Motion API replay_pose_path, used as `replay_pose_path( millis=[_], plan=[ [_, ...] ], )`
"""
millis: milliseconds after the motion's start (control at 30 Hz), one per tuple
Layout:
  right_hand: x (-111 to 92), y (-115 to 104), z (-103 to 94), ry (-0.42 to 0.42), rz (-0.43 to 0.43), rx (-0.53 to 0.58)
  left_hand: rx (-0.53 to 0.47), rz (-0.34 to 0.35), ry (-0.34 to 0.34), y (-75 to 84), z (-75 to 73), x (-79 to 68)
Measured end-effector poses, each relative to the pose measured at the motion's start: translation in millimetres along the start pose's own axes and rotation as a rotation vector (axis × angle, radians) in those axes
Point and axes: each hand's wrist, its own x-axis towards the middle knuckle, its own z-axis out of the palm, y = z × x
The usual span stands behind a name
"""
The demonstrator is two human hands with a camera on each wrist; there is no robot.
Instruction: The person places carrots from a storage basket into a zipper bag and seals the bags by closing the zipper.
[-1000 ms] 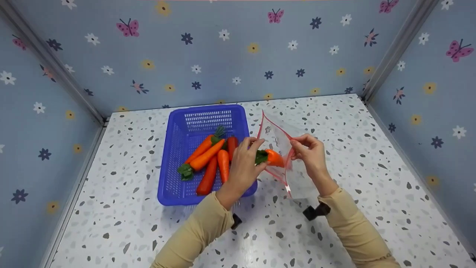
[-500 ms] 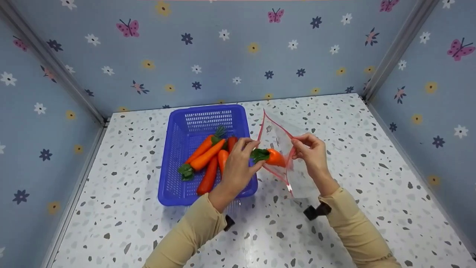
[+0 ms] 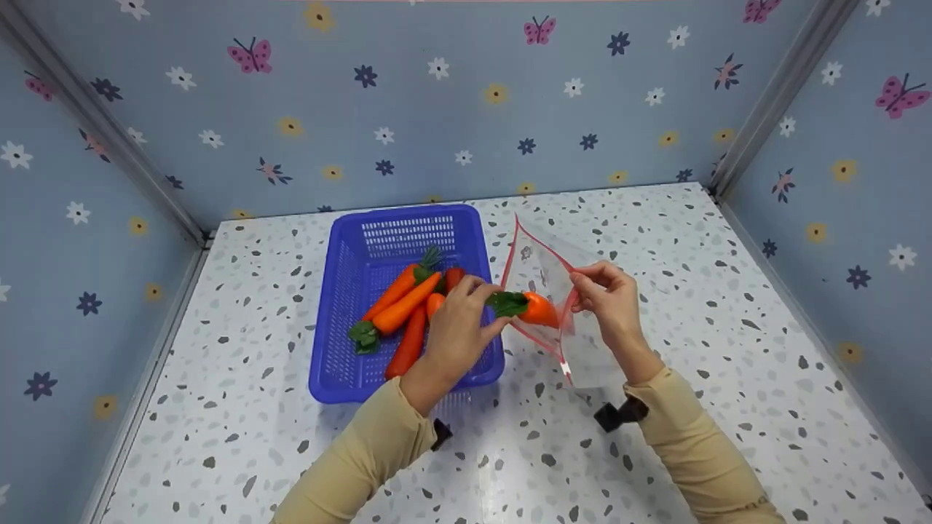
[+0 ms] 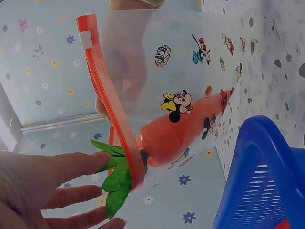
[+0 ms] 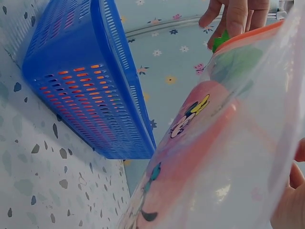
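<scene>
A clear zip bag (image 4: 200,57) with a red-orange edge and cartoon prints stands tilted, its mouth spread toward the basket. Inside lies an orange carrot (image 4: 164,136), tip toward the bag's bottom, while its green leaves (image 4: 116,183) stick out of the mouth. My right hand (image 3: 611,302) pinches the bag's red edge between thumb and fingers. At the leaves, my left hand (image 3: 457,331) is spread, thumb and fingers on either side of them; in the left wrist view a fingertip (image 4: 101,158) overlaps a leaf.
A blue plastic basket (image 3: 321,342) stands left of the bag, under the left hand. Several orange and red carrots (image 3: 411,302) lie in it. The speckled white table (image 3: 510,466) is bounded by patterned blue walls (image 3: 466,109) at the back and sides.
My left hand has drawn back to the left, away from the bag's mouth, its fingers loosening from the carrot leaves, which now show more. The right hand and bag have hardly moved.
</scene>
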Motion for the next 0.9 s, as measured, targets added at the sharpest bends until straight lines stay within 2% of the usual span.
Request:
replay_pose_path(
  millis=[167, 333, 467, 733, 900],
  plan=[
    [-0.1, 0.4, 0.5, 0.004, 0.004, 0.010, -0.050, -0.005, -0.014, 1.1, 0.7, 3.1],
    [-0.2, 0.7, 0.5, -0.002, 0.015, -0.035, -0.096, 0.015, -0.014, 2.3, 4.5, 7.4],
    [0.0, 0.2, 1.0, 0.002, 0.028, -0.053, -0.148, 0.036, -0.045, 1.4, 8.2, 11.5],
    [0.8, -0.7, 1.1, 0.001, 0.047, -0.042, -0.219, 0.139, -0.163, -6.0, 12.3, 21.8],
    [1.3, 0.0, 1.1, 0.001, 0.031, -0.030, -0.296, 0.242, -0.234, -12.8, 9.8, 29.0]
  ],
)
